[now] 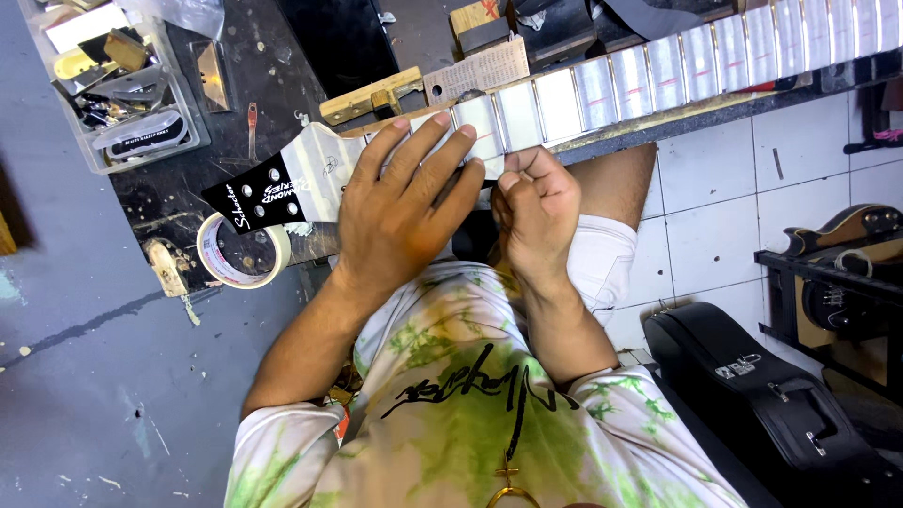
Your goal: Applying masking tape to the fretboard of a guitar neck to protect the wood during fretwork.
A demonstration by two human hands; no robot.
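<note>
- A guitar neck (602, 89), its fretboard covered in strips of pale tape, lies across a dark workbench (179, 198), with the black headstock (268, 193) pointing away over the bench.
- The left hand (404, 212) lies flat on the neck beside the headstock, fingers spread and loose, gripping nothing.
- The right hand (538, 207) is clenched at the neck's near edge, fingertips pinched there; what they pinch cannot be made out.
- A roll of masking tape (243, 252) lies on the bench just below the headstock.
</note>
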